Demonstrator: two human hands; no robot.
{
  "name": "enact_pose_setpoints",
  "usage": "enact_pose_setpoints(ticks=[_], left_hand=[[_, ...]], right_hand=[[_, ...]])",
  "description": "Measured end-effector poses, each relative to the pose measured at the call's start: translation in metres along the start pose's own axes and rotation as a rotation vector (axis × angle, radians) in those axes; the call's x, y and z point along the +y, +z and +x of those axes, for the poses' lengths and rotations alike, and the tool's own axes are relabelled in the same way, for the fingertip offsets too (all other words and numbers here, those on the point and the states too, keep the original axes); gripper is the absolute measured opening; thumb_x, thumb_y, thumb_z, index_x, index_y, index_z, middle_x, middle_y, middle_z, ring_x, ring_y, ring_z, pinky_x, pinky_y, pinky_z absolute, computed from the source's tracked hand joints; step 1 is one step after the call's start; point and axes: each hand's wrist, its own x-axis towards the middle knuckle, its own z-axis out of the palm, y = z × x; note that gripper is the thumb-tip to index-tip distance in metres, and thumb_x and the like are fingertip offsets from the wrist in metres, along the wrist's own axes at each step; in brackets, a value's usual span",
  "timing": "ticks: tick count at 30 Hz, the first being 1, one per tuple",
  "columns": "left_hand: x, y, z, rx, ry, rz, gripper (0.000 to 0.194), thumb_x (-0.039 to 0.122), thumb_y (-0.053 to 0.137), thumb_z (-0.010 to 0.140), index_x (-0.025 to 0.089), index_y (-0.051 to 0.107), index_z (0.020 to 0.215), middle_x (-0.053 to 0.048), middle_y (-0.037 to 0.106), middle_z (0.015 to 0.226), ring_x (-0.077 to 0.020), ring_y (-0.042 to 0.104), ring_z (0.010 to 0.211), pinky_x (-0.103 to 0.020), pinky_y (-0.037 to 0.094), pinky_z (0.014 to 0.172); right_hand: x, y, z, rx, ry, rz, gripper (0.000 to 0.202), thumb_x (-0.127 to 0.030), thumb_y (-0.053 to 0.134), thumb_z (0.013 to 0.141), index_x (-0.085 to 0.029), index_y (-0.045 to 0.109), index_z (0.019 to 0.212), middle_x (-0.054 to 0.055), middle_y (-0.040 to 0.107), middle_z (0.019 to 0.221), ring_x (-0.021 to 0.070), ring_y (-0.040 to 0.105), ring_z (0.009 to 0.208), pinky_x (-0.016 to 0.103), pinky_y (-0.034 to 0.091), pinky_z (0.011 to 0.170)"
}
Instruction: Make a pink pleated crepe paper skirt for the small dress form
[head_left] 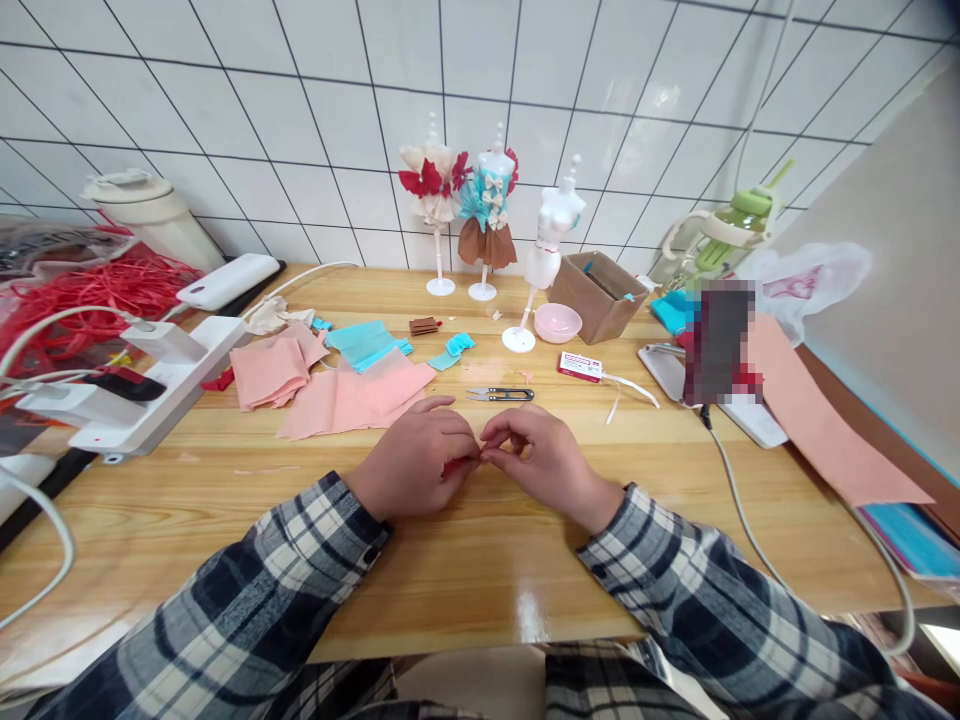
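My left hand (pixel 424 455) and my right hand (pixel 541 458) meet at the fingertips above the wooden table (pixel 450 580). The fingers of my left hand curl round something small and red, mostly hidden. My right thumb and forefinger pinch together at its edge; what they grip is too small to make out. Just beyond the hands lie black-handled thread snips (pixel 501 395). Pink paper (pixel 352 395) is spread to the left, with blue paper (pixel 367 345) on its far side. Small blue pieces (pixel 457 346) and a folded brown strip (pixel 424 326) lie farther back.
Two dressed mini mannequins (pixel 437 185) (pixel 491 200) and a bare one (pixel 546 235) stand near the tiled wall. A pink bowl (pixel 557 323), a brown box (pixel 596 300) and a red-white packet (pixel 580 367) are right of centre. A power strip (pixel 161 385) lies left, a phone stand (pixel 757 420) right.
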Motion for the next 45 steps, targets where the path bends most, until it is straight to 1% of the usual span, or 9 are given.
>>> enact_pose_setpoints(ticks=[6, 9, 14, 19, 24, 30, 34, 40, 45], left_hand=[[0.003, 0.01, 0.004, 0.247, -0.295, -0.23, 0.014, 0.028, 0.058, 0.083, 0.018, 0.067, 0.078, -0.005, 0.072, 0.08, -0.0201, 0.066, 0.077, -0.034, 0.05, 0.077], [0.003, 0.013, 0.005, 0.379, -0.45, -0.425, 0.019, 0.034, 0.061, 0.082, 0.018, 0.068, 0.076, -0.006, 0.074, 0.083, -0.0213, 0.068, 0.08, -0.032, 0.052, 0.075], [0.001, 0.009, 0.004, 0.516, -0.594, -0.492, 0.021, 0.038, 0.063, 0.081, 0.018, 0.069, 0.079, -0.007, 0.075, 0.085, -0.0228, 0.069, 0.083, -0.033, 0.053, 0.078], [0.003, 0.008, 0.002, 0.502, -0.357, -0.159, 0.013, 0.028, 0.06, 0.083, 0.02, 0.068, 0.077, -0.004, 0.074, 0.083, -0.022, 0.068, 0.092, -0.04, 0.043, 0.101], [0.006, 0.01, 0.002, 0.455, -0.26, -0.044, 0.01, 0.024, 0.06, 0.082, 0.022, 0.069, 0.079, -0.003, 0.075, 0.084, -0.0219, 0.068, 0.095, -0.044, 0.036, 0.107], [0.007, 0.011, 0.003, 0.458, -0.31, -0.174, 0.011, 0.026, 0.06, 0.084, 0.021, 0.068, 0.077, -0.003, 0.074, 0.082, -0.0216, 0.068, 0.091, -0.044, 0.037, 0.106], [0.006, 0.013, 0.004, 0.436, -0.378, -0.415, 0.017, 0.032, 0.059, 0.086, 0.02, 0.066, 0.077, -0.006, 0.074, 0.081, -0.0209, 0.068, 0.084, -0.036, 0.05, 0.088], [-0.003, 0.007, 0.001, 0.262, -0.08, -0.254, 0.014, 0.021, 0.056, 0.087, 0.023, 0.069, 0.082, -0.003, 0.075, 0.087, -0.0202, 0.066, 0.099, -0.045, 0.03, 0.111], [-0.007, -0.002, -0.002, 0.075, 0.181, -0.047, 0.03, 0.008, 0.05, 0.081, 0.028, 0.069, 0.094, 0.003, 0.076, 0.094, -0.0181, 0.063, 0.106, -0.043, 0.02, 0.116]], right_hand=[[-0.013, -0.001, -0.01, 0.186, -0.241, -0.317, 0.009, -0.022, 0.061, 0.091, -0.023, 0.07, 0.092, 0.001, 0.074, 0.081, 0.0163, 0.053, 0.07, 0.029, 0.044, 0.067], [-0.014, 0.003, -0.013, 0.23, -0.289, -0.335, 0.017, -0.016, 0.059, 0.09, -0.025, 0.07, 0.1, 0.001, 0.076, 0.088, 0.016, 0.053, 0.071, 0.029, 0.046, 0.07], [-0.01, 0.007, -0.007, 0.287, 0.078, 0.158, 0.026, -0.023, 0.061, 0.086, -0.023, 0.064, 0.112, 0.004, 0.074, 0.092, 0.0136, 0.052, 0.064, 0.026, 0.048, 0.058], [-0.005, 0.008, 0.003, -0.041, 0.574, 0.855, 0.035, -0.047, 0.066, 0.078, -0.017, 0.071, 0.095, 0.006, 0.065, 0.086, 0.0108, 0.05, 0.062, 0.018, 0.041, 0.042], [-0.007, 0.011, 0.003, -0.045, 0.739, 1.047, 0.038, -0.046, 0.08, 0.063, -0.015, 0.071, 0.082, 0.001, 0.061, 0.073, 0.0062, 0.044, 0.054, 0.015, 0.033, 0.038], [-0.004, 0.017, 0.003, -0.039, 0.711, 1.032, 0.037, -0.044, 0.083, 0.06, -0.014, 0.067, 0.076, -0.003, 0.058, 0.066, 0.0045, 0.042, 0.049, 0.015, 0.034, 0.038], [0.001, 0.017, 0.006, -0.039, 0.652, 0.985, 0.039, -0.049, 0.08, 0.063, -0.016, 0.064, 0.077, -0.005, 0.053, 0.062, 0.0047, 0.041, 0.047, 0.016, 0.035, 0.038], [0.01, 0.004, 0.008, -0.256, 0.536, 0.814, 0.035, -0.048, 0.074, 0.07, -0.017, 0.059, 0.074, -0.006, 0.05, 0.061, 0.0054, 0.042, 0.046, 0.017, 0.037, 0.039], [0.015, -0.001, 0.007, -0.366, 0.317, 0.459, 0.01, -0.025, 0.061, 0.084, -0.017, 0.064, 0.078, -0.002, 0.064, 0.074, 0.0084, 0.052, 0.058, 0.019, 0.044, 0.051]])
